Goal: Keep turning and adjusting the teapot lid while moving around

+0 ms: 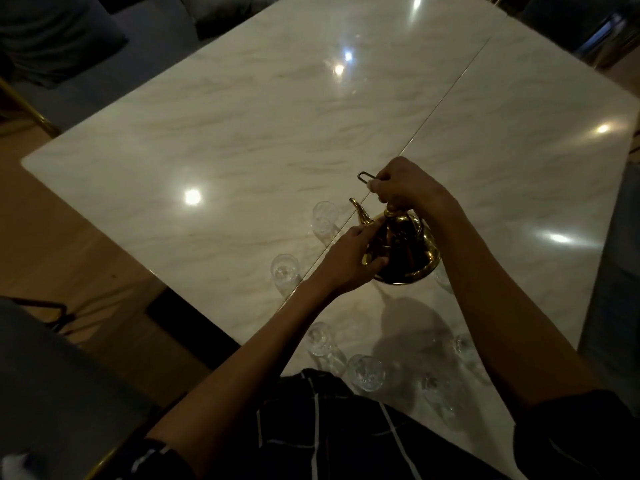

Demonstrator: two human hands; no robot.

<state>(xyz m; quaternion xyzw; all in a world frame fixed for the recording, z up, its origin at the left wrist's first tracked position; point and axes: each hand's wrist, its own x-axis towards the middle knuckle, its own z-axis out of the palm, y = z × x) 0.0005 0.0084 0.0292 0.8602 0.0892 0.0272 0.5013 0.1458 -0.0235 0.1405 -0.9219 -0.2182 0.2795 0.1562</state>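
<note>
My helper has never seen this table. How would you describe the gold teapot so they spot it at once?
On the pale marble table, look near the seam in its top, where both hands meet. Inside a loose ring of clear glasses is the gold teapot: the only shiny metal piece, with a curved spout.

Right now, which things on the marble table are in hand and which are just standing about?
In hand:
- shiny gold metal teapot, held by left hand near the spout
- thin wire handle, gripped by right hand

Standing about:
- clear stemmed glasses around the pot
- white marble table
- dark chairs
</note>
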